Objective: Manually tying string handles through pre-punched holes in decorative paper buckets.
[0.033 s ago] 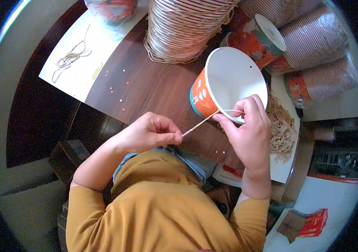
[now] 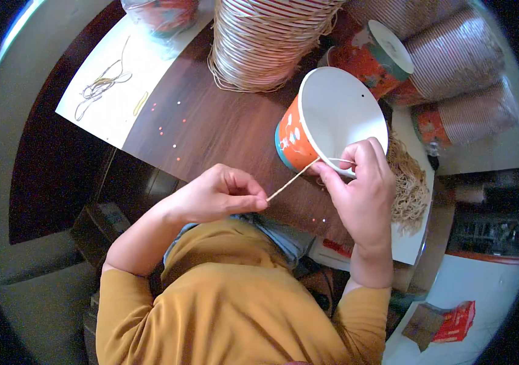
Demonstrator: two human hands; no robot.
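Note:
A white-lined paper bucket [image 2: 343, 115] with an orange and teal outside is tilted toward me, a small dark hole showing in its far wall. A thin beige cord [image 2: 296, 180] passes through its near side by the rim. My left hand [image 2: 229, 194] pinches the cord's outer end between thumb and fingertips, holding it taut beside the bucket. My right hand [image 2: 363, 182] is closed at the near rim, thumb outside and fingers inside, gripping the cord's inner part. A loose bundle of similar cords [image 2: 410, 191] lies to the right, partly behind my right wrist.
A tall stack of corded buckets [image 2: 265, 45] stands behind. Plastic-wrapped bucket stacks [image 2: 454, 55] and another orange bucket [image 2: 369, 58] lie at the far right. Tangled cord [image 2: 102, 85] rests on white paper at the left. Small paper dots [image 2: 161, 129] dot the brown table [image 2: 223, 131].
My left hand has shifted very slightly to the right, and my right hand has barely moved. Both keep their hold on the cord.

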